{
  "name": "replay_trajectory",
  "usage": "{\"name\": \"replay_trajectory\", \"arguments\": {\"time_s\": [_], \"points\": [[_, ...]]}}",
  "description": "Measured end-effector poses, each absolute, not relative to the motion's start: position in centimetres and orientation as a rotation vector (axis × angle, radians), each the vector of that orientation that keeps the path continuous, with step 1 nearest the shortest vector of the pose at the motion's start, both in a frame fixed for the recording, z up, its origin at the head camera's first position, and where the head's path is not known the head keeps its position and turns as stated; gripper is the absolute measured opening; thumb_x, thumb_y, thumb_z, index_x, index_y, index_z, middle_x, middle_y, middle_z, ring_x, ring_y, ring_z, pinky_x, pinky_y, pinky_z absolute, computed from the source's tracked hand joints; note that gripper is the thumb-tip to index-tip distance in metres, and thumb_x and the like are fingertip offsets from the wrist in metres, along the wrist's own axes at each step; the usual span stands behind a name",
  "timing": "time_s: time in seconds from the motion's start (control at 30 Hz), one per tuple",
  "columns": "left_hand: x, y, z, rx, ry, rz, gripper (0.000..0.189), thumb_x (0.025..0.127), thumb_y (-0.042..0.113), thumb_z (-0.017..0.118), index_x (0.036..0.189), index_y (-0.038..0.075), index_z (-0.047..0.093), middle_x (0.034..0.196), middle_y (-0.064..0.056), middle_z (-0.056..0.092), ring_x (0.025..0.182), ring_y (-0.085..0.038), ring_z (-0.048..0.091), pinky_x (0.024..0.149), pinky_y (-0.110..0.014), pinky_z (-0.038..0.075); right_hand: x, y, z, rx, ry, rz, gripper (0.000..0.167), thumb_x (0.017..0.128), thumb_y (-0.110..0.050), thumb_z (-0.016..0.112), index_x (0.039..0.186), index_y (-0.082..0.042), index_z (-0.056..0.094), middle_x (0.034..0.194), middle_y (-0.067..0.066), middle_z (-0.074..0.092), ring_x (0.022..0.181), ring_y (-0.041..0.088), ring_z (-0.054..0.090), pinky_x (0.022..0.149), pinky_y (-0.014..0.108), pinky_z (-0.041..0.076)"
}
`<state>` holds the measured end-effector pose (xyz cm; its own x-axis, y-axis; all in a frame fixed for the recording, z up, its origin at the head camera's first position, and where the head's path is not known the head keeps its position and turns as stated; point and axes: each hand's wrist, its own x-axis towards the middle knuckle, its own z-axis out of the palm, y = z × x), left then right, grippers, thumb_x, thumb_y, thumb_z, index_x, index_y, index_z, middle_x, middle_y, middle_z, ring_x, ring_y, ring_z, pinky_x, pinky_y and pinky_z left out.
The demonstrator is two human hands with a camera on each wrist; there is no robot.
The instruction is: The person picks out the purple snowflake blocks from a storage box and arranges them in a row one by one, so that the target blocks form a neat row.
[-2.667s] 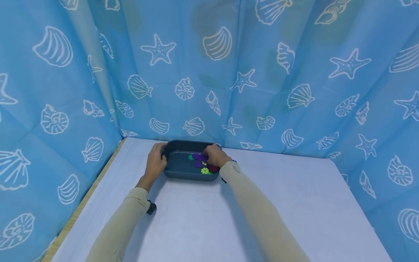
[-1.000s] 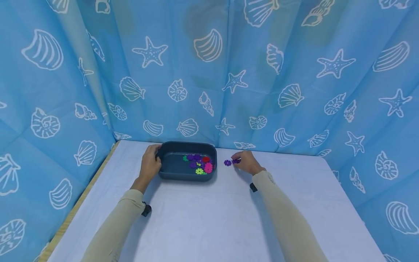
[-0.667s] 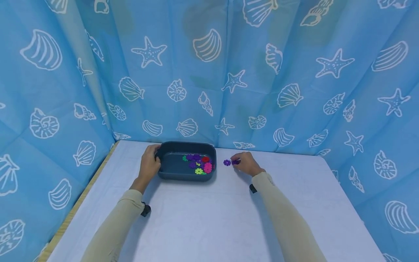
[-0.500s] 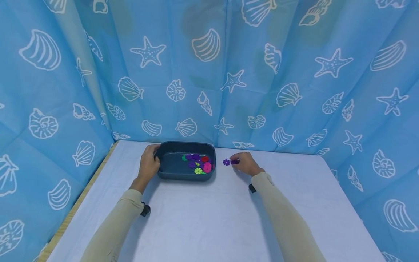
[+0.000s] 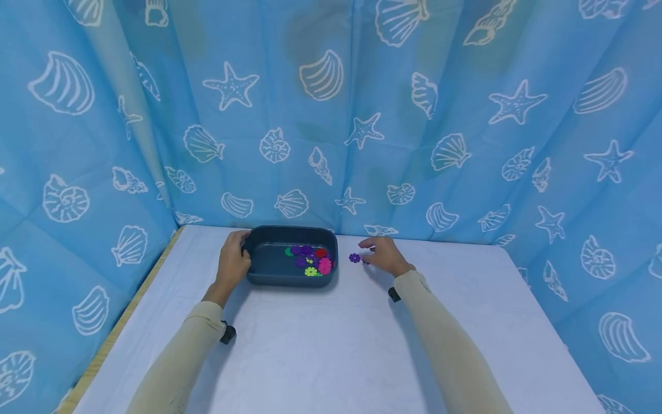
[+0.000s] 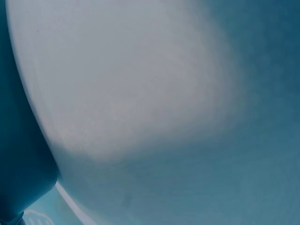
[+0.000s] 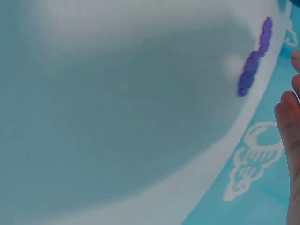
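My left hand [image 5: 233,263] grips the left end of a dark grey-blue rectangular tub [image 5: 279,281], its thumb at the near side of the rim. Inside the tub, toward its right end, lie several toothed plastic discs: purple [image 5: 301,262], red [image 5: 320,253], pink [image 5: 324,266], yellow [image 5: 310,271] and green [image 5: 288,251]. Right of the tub, a purple disc [image 5: 354,258] lies on the table beside other purple, partly hidden below my right hand [image 5: 387,256]. The right wrist view has the right fingertips [image 7: 287,108] apart from the purple discs [image 7: 248,74], holding nothing.
A white cloth [image 5: 310,345] covers the table, with a wooden edge [image 5: 119,319] along the left. Blue curtains [image 5: 320,138] with shell prints stand close behind the tub and at both sides. The left wrist view is mostly blurred white surface [image 6: 122,79].
The right hand has come out of the tub to its right, where purple discs now lie. Since half a second ago its fingers have let go and lifted. The left hand stays on the tub.
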<state>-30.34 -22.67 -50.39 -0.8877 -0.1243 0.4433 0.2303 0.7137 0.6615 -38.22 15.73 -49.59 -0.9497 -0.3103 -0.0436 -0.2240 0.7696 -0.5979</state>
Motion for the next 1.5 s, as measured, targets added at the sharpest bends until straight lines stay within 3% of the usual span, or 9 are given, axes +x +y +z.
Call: {"name": "replay_trajectory", "arguments": {"time_s": [0.2,0.6,0.67,0.83,0.87,1.3,1.5], "points": [[-30.1,-23.1,-50.6,-0.067,-2.465,-1.042,0.047,0.087,-0.018,0.049,0.132,-0.007,0.048,0.131,-0.022,0.049,0.128,-0.034,0.048,0.109,-0.041,0.044,-37.6,14.2,-48.8,-0.482,2.847,-0.925,0.037,0.09,-0.016,0.07,0.126,-0.011,0.066,0.129,0.005,0.061,0.118,0.029,0.056,0.096,0.046,0.055],[-30.3,-23.6,-50.5,-0.077,-2.447,-1.019,0.047,0.086,-0.019,0.05,0.132,-0.007,0.048,0.129,-0.022,0.049,0.126,-0.035,0.049,0.108,-0.042,0.045,-37.7,10.3,-46.6,-0.846,2.856,-1.113,0.034,0.088,-0.013,0.071,0.121,-0.003,0.067,0.123,0.011,0.065,0.11,0.032,0.063,0.093,0.043,0.057],[-30.2,-23.7,-50.6,-0.07,-2.452,-1.017,0.047,0.086,-0.019,0.05,0.132,-0.007,0.048,0.129,-0.022,0.049,0.126,-0.035,0.049,0.108,-0.042,0.045,-37.4,9.5,-46.4,-0.899,2.834,-1.131,0.034,0.088,-0.012,0.072,0.121,-0.003,0.067,0.122,0.011,0.065,0.11,0.032,0.063,0.088,0.041,0.059],[-30.0,-23.8,-50.6,-0.067,-2.453,-1.02,0.047,0.085,-0.019,0.05,0.131,-0.008,0.049,0.128,-0.023,0.05,0.125,-0.036,0.049,0.108,-0.042,0.045,-36.7,7.2,-46.6,-1.024,2.791,-1.12,0.036,0.087,-0.008,0.072,0.122,-0.001,0.066,0.12,0.01,0.066,0.111,0.025,0.061,0.09,0.038,0.058],[-30.0,-23.8,-50.6,-0.065,-2.454,-1.02,0.047,0.085,-0.019,0.05,0.131,-0.008,0.049,0.128,-0.023,0.05,0.125,-0.036,0.049,0.108,-0.042,0.045,-36.6,6.9,-46.6,-1.053,2.783,-1.112,0.036,0.087,-0.007,0.072,0.122,0.0,0.066,0.12,0.011,0.066,0.111,0.025,0.061,0.095,0.039,0.056],[-30.2,-23.2,-50.5,-0.094,-2.435,-1.04,0.047,0.084,-0.02,0.049,0.13,-0.009,0.05,0.128,-0.024,0.05,0.124,-0.036,0.05,0.106,-0.043,0.046,-36.1,3.1,-47.1,-1.089,2.711,-0.889,0.036,0.088,-0.007,0.072,0.122,0.0,0.066,0.12,0.013,0.066,0.111,0.028,0.06,0.096,0.037,0.055],[-30.5,-22.7,-50.5,-0.088,-2.436,-1.035,0.048,0.084,-0.02,0.05,0.13,-0.008,0.049,0.129,-0.023,0.05,0.125,-0.036,0.049,0.107,-0.042,0.046,-35.7,1.6,-47.4,-1.104,2.676,-0.793,0.037,0.088,-0.005,0.07,0.125,-0.001,0.064,0.123,0.013,0.065,0.115,0.024,0.059,0.099,0.037,0.053]]}}
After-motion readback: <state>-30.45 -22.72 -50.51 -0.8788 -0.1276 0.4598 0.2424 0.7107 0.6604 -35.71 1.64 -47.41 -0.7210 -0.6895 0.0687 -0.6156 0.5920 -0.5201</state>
